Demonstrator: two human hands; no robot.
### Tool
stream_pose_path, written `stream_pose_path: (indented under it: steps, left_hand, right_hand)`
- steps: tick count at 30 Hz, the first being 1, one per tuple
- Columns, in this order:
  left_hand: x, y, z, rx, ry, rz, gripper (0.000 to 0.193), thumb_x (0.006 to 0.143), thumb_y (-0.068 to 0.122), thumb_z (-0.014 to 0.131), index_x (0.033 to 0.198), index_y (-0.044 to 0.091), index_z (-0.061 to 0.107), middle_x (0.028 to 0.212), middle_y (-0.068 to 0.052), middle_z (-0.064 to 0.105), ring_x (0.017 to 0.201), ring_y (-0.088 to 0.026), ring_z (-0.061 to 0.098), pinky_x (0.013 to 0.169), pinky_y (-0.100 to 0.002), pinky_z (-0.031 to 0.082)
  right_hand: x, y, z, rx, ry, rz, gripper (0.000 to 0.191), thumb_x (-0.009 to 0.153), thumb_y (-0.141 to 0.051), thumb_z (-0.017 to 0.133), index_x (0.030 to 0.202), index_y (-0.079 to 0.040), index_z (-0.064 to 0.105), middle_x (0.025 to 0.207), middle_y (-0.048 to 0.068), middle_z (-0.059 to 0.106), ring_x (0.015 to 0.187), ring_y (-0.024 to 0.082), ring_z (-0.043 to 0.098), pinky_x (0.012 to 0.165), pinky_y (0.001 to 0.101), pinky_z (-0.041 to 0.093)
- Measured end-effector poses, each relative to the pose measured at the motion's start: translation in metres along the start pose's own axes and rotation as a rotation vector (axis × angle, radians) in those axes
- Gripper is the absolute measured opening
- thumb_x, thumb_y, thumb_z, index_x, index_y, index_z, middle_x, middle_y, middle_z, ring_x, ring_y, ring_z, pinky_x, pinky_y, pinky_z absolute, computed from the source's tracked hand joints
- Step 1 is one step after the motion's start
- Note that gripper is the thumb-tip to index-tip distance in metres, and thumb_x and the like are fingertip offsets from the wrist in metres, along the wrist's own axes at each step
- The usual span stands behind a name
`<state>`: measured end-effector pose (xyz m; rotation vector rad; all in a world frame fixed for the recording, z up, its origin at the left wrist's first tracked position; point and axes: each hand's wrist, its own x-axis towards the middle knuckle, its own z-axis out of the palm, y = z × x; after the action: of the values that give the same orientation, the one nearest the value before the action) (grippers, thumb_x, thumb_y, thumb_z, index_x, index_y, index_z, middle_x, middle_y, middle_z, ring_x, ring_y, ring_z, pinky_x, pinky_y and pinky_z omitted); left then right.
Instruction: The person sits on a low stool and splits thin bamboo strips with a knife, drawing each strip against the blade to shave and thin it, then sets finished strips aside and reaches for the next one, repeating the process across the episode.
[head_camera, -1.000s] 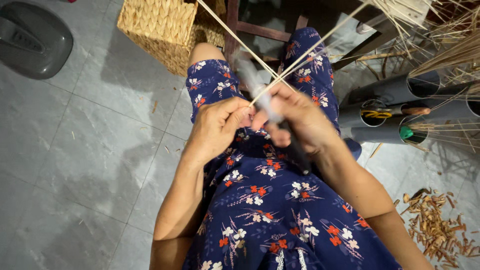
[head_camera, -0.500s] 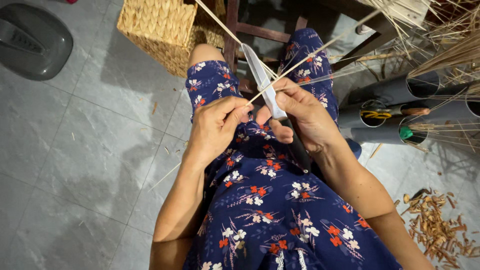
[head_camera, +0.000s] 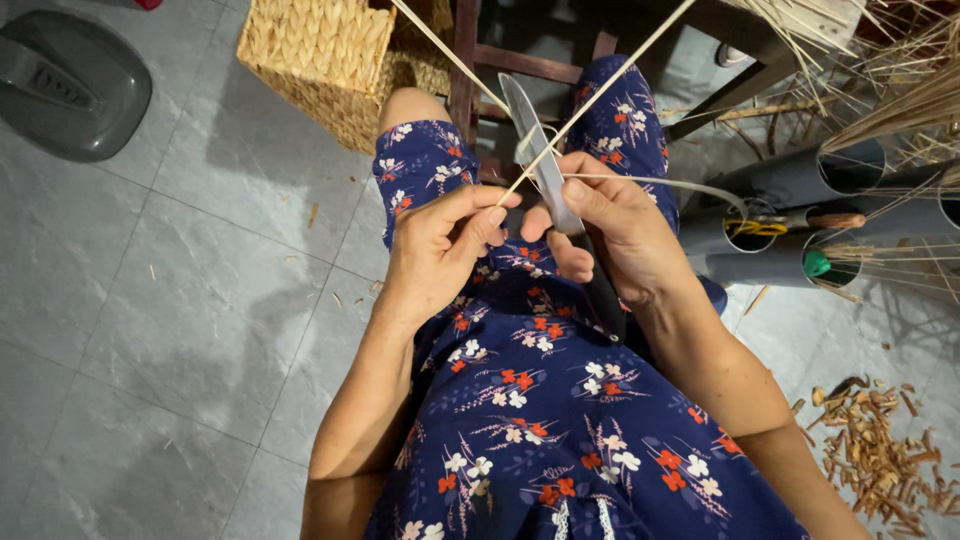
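My left hand (head_camera: 440, 250) pinches the near end of a thin strip (head_camera: 590, 105) between thumb and forefinger. My right hand (head_camera: 610, 235) is closed round a knife (head_camera: 535, 150), its blade pointing up and away from me, edge touching the strip just beyond my left fingertips. The strip's long axis runs up and to the right, away from both hands; a thin curl (head_camera: 680, 185) peels rightward. A basket (head_camera: 320, 60) stands beyond my knees, tubes (head_camera: 790, 185) to my right.

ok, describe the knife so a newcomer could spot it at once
Start at the person's lap in the blue flowered dress, then go up to where the two hands meet. The knife sits in the right hand, grey blade pointing away toward the wooden stool. It is the only flat, wide metal piece among thin pale sticks.
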<state>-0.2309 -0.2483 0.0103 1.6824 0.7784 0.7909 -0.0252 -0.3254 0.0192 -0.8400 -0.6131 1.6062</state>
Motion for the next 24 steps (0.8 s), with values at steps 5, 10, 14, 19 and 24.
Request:
stream_pose_path:
  steps: [5, 10, 14, 19, 24]
  left_hand:
    - [-0.003, 0.000, 0.007, 0.017, 0.071, 0.035, 0.014, 0.104, 0.013, 0.064, 0.113, 0.007, 0.074, 0.083, -0.001, 0.072, 0.069, -0.006, 0.066, 0.060, -0.023, 0.052]
    - [-0.004, 0.000, 0.014, 0.077, 0.199, 0.138, 0.013, 0.105, 0.009, 0.063, 0.111, 0.005, 0.073, 0.087, -0.004, 0.072, 0.068, -0.008, 0.063, 0.061, -0.024, 0.051]
    - [-0.001, -0.003, 0.019, 0.182, 0.274, 0.198, 0.012, 0.105, 0.006, 0.063, 0.111, 0.004, 0.073, 0.087, -0.005, 0.072, 0.067, -0.008, 0.063, 0.062, -0.025, 0.050]
    - [0.002, -0.007, 0.022, 0.196, 0.379, 0.256, 0.013, 0.105, 0.006, 0.063, 0.113, 0.004, 0.073, 0.080, -0.005, 0.069, 0.066, -0.008, 0.063, 0.060, -0.025, 0.049]
    - [0.005, -0.009, 0.009, 0.138, 0.385, 0.146, 0.014, 0.107, 0.008, 0.061, 0.113, 0.004, 0.073, 0.074, 0.000, 0.064, 0.066, -0.006, 0.060, 0.060, -0.023, 0.048]
  right_hand:
    - [0.001, 0.003, 0.005, -0.047, 0.018, -0.010, 0.030, 0.106, -0.025, 0.058, 0.125, -0.003, 0.053, 0.092, 0.017, 0.070, 0.051, 0.012, 0.052, 0.045, 0.0236, 0.042]
    - [0.004, 0.008, 0.010, -0.151, 0.169, 0.023, 0.026, 0.104, -0.020, 0.059, 0.122, -0.001, 0.057, 0.090, 0.014, 0.070, 0.052, 0.010, 0.051, 0.043, 0.0237, 0.041]
    - [0.008, 0.011, 0.005, -0.151, 0.132, 0.011, 0.026, 0.103, -0.019, 0.059, 0.122, 0.000, 0.059, 0.090, 0.012, 0.070, 0.052, 0.010, 0.052, 0.043, 0.0244, 0.042]
    - [0.015, 0.017, 0.003, -0.158, 0.138, -0.004, 0.026, 0.102, -0.017, 0.060, 0.120, 0.002, 0.061, 0.087, 0.014, 0.071, 0.050, 0.011, 0.053, 0.043, 0.0249, 0.042]
    - [0.015, 0.012, 0.001, -0.182, 0.085, 0.007, 0.031, 0.103, -0.020, 0.059, 0.125, 0.002, 0.063, 0.088, 0.013, 0.071, 0.050, 0.010, 0.052, 0.047, 0.0236, 0.045]
